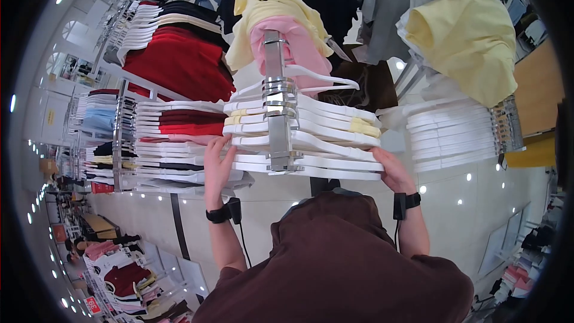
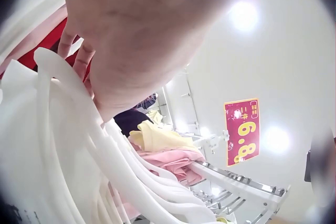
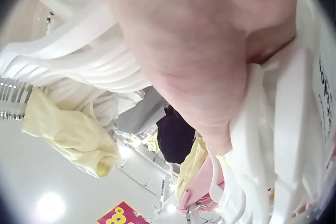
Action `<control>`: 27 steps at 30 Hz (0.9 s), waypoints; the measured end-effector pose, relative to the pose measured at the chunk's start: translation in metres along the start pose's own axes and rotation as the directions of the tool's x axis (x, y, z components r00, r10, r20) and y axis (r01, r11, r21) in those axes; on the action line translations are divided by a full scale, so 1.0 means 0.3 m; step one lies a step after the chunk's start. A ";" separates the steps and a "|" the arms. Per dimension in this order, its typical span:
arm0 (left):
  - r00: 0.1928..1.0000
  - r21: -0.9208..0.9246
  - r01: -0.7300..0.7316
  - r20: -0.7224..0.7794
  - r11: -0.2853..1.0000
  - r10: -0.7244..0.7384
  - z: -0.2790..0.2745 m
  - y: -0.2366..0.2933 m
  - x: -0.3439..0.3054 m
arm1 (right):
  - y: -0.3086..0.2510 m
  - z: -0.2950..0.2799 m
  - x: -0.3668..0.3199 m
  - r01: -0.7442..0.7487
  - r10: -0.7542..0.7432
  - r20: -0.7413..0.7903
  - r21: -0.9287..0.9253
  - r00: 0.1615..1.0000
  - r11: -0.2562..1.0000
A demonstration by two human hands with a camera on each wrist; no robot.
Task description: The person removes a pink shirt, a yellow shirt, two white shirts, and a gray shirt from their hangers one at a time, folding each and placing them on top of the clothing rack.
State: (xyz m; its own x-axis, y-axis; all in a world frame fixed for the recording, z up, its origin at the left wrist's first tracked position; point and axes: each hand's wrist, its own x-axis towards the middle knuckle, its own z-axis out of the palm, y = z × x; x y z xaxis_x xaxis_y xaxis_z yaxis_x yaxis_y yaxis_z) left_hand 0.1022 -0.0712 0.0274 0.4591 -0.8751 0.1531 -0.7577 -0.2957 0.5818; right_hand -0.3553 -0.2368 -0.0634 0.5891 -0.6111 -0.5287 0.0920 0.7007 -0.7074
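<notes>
White hangers (image 1: 323, 146) with white and pale yellow garments hang from a metal rail (image 1: 279, 134) in the head view. At their left ends, my left hand (image 1: 218, 164) grips the shoulders of some hangers between thumb and fingers. My right hand (image 1: 393, 170) holds the opposite ends. The left wrist view has the left hand (image 2: 136, 40) over white hangers (image 2: 105, 145), its fingers (image 2: 83, 58) reaching in beside red cloth. In the right wrist view the right hand (image 3: 199, 56) wraps white hangers (image 3: 291, 129); most of its fingers are hidden.
Yellow and pink garments (image 1: 290, 36) lie over the rail's far end. A rack with red clothes (image 1: 176, 63) stands at left. More white hangers (image 1: 451, 134) and a yellow garment (image 1: 466, 42) are at right. A price sign (image 2: 242, 132) hangs overhead.
</notes>
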 end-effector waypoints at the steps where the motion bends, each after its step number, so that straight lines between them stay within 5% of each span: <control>1: 0.999 -0.018 0.007 0.034 1.000 -0.006 -0.007 -0.001 0.004 | 0.003 -0.011 0.002 0.002 -0.002 -0.008 0.005 1.000 1.000; 7: 0.980 -0.164 -0.007 0.195 0.986 0.040 -0.033 -0.043 0.035 | -0.030 -0.028 0.017 0.044 -0.039 0.057 -0.085 0.998 0.995; 9: 0.892 -0.342 0.335 0.415 0.878 -0.179 -0.035 -0.047 0.026 | -0.004 -0.041 0.030 0.021 -0.024 0.024 0.097 0.999 0.995; 12: 0.915 -0.319 0.175 0.401 0.931 -0.035 -0.032 -0.032 0.025 | 0.009 -0.033 0.050 0.078 -0.071 -0.037 0.245 0.997 0.966; 16: 0.931 -0.307 0.095 0.365 0.947 0.025 -0.033 -0.044 0.024 | 0.075 -0.101 0.109 0.081 -0.085 0.008 0.210 0.996 0.974; 18: 0.897 -0.381 0.283 0.429 0.880 -0.102 -0.032 -0.063 0.013 | 0.146 -0.142 0.159 0.097 -0.097 -0.003 0.077 0.995 0.992; 20: 0.894 -0.417 0.316 0.432 0.853 -0.120 -0.027 -0.075 -0.001 | 0.198 -0.145 0.199 0.083 -0.080 -0.091 0.023 0.993 0.996; 22: 0.886 -0.450 0.353 0.442 0.820 -0.140 -0.013 -0.080 -0.014 | 0.268 -0.123 0.236 0.341 -0.417 -0.107 -0.413 0.902 0.844; 23: 0.885 -0.479 0.372 0.441 0.795 -0.148 0.000 -0.073 -0.023 | 0.383 -0.205 0.330 0.465 -0.551 0.060 -0.615 0.833 0.636; 27: 0.898 -0.612 0.394 0.415 0.686 -0.146 0.065 -0.103 -0.056 | 0.405 -0.085 0.329 0.339 -0.394 -0.010 -0.490 0.919 0.803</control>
State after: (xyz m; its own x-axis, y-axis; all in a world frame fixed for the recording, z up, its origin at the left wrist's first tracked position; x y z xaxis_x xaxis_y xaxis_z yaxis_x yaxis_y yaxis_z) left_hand 0.1090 -0.0548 -0.0088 0.3298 -0.9019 -0.2789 -0.0549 -0.3133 0.9481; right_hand -0.3063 -0.2213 -0.2136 0.4971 -0.8415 -0.2115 -0.1195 0.1751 -0.9773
